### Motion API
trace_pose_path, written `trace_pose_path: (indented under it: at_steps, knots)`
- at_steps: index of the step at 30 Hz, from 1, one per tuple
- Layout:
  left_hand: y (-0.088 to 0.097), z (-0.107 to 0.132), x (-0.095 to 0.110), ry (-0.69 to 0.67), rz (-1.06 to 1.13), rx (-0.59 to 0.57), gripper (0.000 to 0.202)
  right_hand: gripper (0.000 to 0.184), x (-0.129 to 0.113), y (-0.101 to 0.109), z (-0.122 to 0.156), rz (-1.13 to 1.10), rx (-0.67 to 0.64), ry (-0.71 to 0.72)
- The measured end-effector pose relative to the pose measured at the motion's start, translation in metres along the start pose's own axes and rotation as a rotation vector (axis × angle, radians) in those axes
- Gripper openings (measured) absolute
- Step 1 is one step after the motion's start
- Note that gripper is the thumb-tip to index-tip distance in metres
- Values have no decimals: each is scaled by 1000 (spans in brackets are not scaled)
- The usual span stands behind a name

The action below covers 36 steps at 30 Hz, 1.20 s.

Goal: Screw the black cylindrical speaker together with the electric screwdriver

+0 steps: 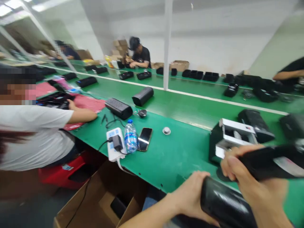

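My left hand (pixel 191 194) is wrapped round one end of a glossy black cylindrical speaker shell (pixel 225 205) at the bottom of the view. My right hand (pixel 247 177) grips a second, matte black speaker body (pixel 268 160) with a pale label on it, held just above the first. Both are over the near edge of the green bench (pixel 180 148). Right behind my hands stands a black and silver metal fixture (pixel 231 136).
A power strip (pixel 115 144), water bottle (pixel 130 136), phone (pixel 145 138) and small round part (pixel 166 130) lie on the bench. Black speakers (pixel 118 108) are scattered about. A person in white sits at left; other people work farther back. An open cardboard box (pixel 99 202) stands below.
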<state>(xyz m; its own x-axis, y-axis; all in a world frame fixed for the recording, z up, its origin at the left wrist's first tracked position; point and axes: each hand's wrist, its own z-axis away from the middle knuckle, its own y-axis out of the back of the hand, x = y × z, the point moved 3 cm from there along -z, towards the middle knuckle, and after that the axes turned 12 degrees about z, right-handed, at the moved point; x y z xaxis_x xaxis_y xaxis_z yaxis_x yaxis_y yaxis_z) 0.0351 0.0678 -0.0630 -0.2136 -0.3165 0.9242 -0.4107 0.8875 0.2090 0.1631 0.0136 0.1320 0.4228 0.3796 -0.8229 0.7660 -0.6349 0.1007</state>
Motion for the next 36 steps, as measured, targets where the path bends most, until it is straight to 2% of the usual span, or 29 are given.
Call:
trace_pose_path:
  at_steps: [2, 4, 5, 8, 10, 12, 17, 22, 25, 29, 33, 36]
  knots:
    - [5, 2, 18, -46, 26, 24, 128, 24, -19, 3, -5, -59, -44, 0]
    - [10, 3, 27, 3, 27, 3, 127, 27, -37, 15, -16, -146, -27, 59]
    - [12, 4, 29, 39, 19, -22, 128, 28, -44, 25, -24, -147, 18, 94]
    - [15, 6, 31, 102, -11, -74, 130, 37, -57, 61, -47, -1, 284, 257]
    - [15, 7, 32, 100, -22, -85, 130, 34, -55, 80, -59, 95, 431, 360]
    - [15, 7, 32, 87, -31, -88, 130, 26, -44, 89, -69, 133, 490, 398]
    - [15, 5, 33, 88, -29, -89, 131, 19, -17, 83, -79, 185, 490, 368]
    - [15, 6, 35, 139, -15, -87, 130, 19, -7, 73, -79, 215, 492, 205]
    - [15, 6, 35, 148, -17, -91, 130, 21, -5, 74, -80, 182, 507, 155]
    - [15, 5, 36, 137, -19, -91, 129, 20, -4, 78, -80, 185, 493, 144]
    - [16, 5, 37, 155, -24, -99, 129, 19, -9, 81, -81, 216, 530, 211]
    - [16, 5, 37, 169, -22, -99, 130, 19, -8, 80, -82, 220, 533, 204]
